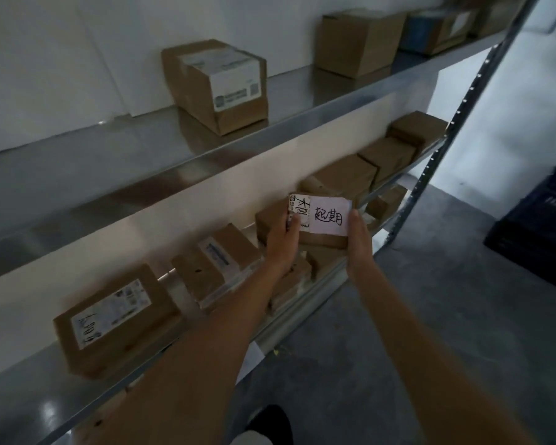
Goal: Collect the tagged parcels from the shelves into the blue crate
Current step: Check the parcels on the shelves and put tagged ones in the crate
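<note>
Both hands clamp a small brown cardboard parcel [323, 229] with a handwritten white paper tag: left hand [281, 240] and right hand [360, 244] at opposite ends. It hangs before the lower metal shelf [39, 390]; the dark blue plastic crate [536, 226] sits right of the parcel, nearer the right hand

Upper shelf [116, 175]: three cardboard boxes [219, 85]; one blue crate [540, 232] (floor).

Glossy metal shelf [116, 175]; matt cardboard parcel [323, 240] with white paper tag [329, 216].
</note>
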{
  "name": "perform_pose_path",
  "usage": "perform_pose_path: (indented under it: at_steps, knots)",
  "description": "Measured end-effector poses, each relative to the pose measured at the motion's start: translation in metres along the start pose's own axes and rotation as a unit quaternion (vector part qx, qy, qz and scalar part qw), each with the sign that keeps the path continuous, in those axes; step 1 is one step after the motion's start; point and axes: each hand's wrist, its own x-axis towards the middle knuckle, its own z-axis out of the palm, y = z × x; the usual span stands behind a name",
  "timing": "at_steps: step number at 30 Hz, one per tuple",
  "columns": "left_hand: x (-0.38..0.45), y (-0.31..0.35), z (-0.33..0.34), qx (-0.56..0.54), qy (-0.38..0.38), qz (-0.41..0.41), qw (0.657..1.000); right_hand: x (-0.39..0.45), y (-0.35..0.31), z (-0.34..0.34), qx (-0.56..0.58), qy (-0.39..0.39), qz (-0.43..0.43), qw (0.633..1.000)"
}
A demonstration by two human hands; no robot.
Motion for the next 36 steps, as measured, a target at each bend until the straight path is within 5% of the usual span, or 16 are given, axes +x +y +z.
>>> perform_pose_path:
  at_steps: [19,36]
  knots:
    - [0.175,0.051,0.262,0.008,-0.247,0.009,0.969,0.195,-0.046,-0.161,-0.003,0.219,0.005,0.976]
    - [0.265,0.114,0.609,0.048,-0.341,0.013,0.939,0.387,-0.099,-0.433,0.02,0.323,0.036,0.945]
